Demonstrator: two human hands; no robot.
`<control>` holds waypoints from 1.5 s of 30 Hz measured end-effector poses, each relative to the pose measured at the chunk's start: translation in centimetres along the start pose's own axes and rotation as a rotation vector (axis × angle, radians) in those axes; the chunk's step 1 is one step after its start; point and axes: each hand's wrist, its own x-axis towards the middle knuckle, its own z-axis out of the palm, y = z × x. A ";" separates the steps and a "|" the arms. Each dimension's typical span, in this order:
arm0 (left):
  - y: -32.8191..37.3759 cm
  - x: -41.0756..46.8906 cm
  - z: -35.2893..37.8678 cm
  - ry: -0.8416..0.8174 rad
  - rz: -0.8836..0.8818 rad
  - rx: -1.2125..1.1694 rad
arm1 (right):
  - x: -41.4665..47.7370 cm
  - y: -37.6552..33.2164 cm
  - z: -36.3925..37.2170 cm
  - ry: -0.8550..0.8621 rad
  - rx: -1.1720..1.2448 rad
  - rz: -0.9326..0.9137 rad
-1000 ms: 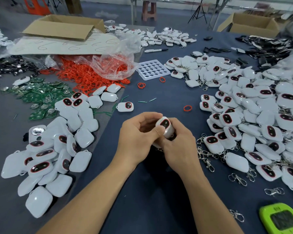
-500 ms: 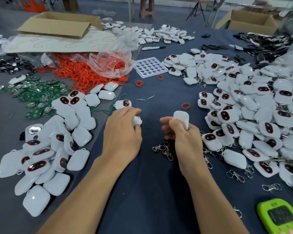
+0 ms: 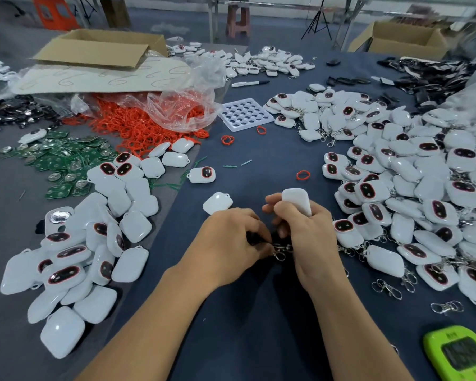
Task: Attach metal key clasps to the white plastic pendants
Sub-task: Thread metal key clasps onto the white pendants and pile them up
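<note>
My right hand grips a white plastic pendant, which stands up out of the fist with its plain back towards me. My left hand pinches a metal key clasp lying on the dark cloth just below the right hand. Another white pendant lies face down on the cloth just above the left hand. A heap of pendants without clasps sits at the left. A larger heap with clasps attached fills the right. Loose clasps lie at the lower right.
Orange rubber rings spill from a plastic bag at the back left beside green circuit boards. A white perforated tray sits in the middle back. A green timer is at the bottom right. Cardboard boxes stand behind.
The hands parted. My left hand set one pendant down on the cloth and moved back to the clasps. My right hand kept its pendant and lowered towards the clasps.
</note>
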 end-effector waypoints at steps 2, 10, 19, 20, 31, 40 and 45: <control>-0.1 -0.1 0.4 0.042 -0.013 0.004 | -0.1 0.1 -0.1 -0.015 0.012 -0.014; -0.3 0.0 0.8 0.302 -0.043 -0.069 | -0.2 0.4 -0.1 -0.062 -0.080 -0.040; -0.3 0.6 0.7 0.388 -0.056 -0.355 | -0.5 0.3 -0.1 -0.129 -0.172 -0.160; -0.3 0.6 0.7 0.391 -0.066 -0.369 | -0.6 0.3 -0.1 -0.120 -0.137 -0.157; 0.4 0.0 0.8 0.363 -0.043 -0.307 | -0.2 0.6 -0.4 -0.029 0.008 -0.155; 0.5 0.2 1.0 0.313 -0.063 -0.285 | -0.1 0.7 -0.7 -0.063 0.062 -0.153; 0.7 0.2 0.9 0.359 -0.082 -0.312 | -0.2 0.7 -0.7 -0.022 0.031 -0.163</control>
